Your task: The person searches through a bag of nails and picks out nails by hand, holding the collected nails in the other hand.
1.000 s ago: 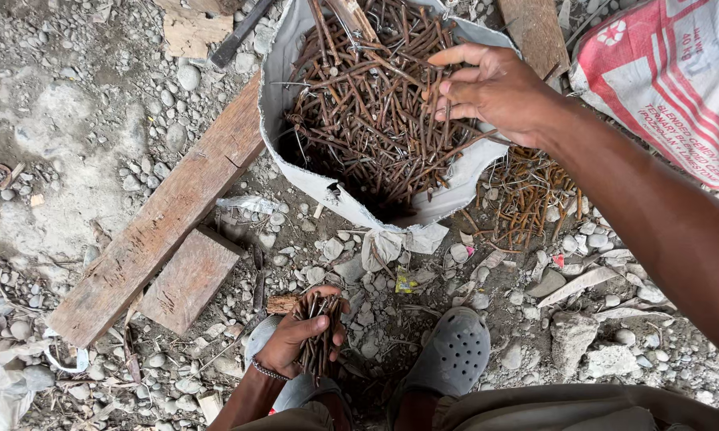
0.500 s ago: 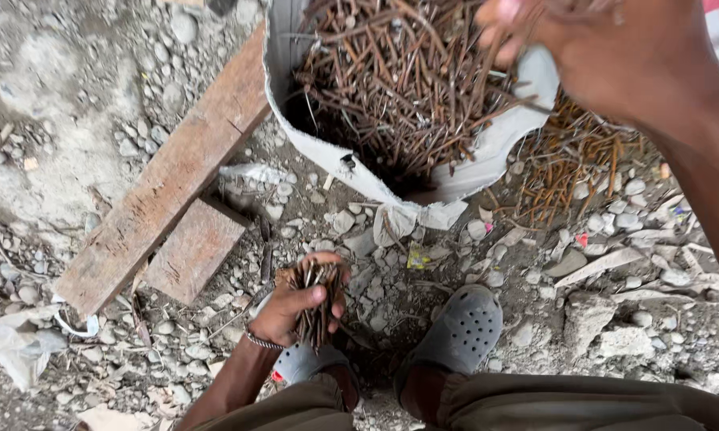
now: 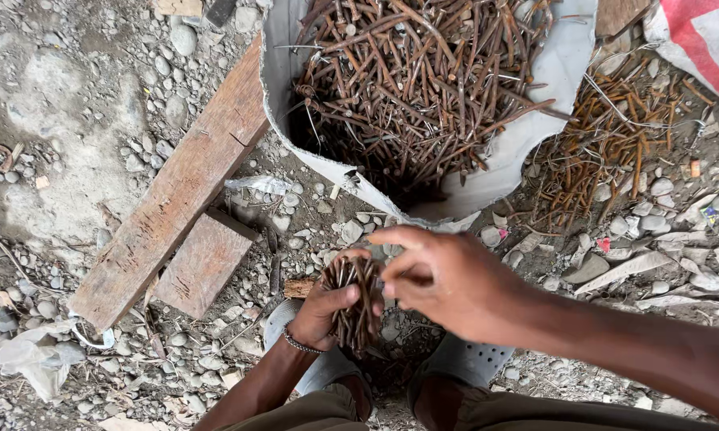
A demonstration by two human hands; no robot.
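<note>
I see left hand [image 3: 323, 307] clenched round rusty nail bundle [image 3: 351, 303]; right hand [image 3: 447, 279] pinching bundle's top, sack [image 3: 551, 96] at 12 o'clock.

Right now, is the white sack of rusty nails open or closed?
Open. The white sack has its mouth spread wide, and the pile of rusty nails inside it shows plainly from above.

Soft, even daylight over the gravel; no glare; shadows faint, deepest inside the white sack [image 3: 527, 152]; right hand [image 3: 447, 279] slightly motion-blurred; ground sharp.
</note>
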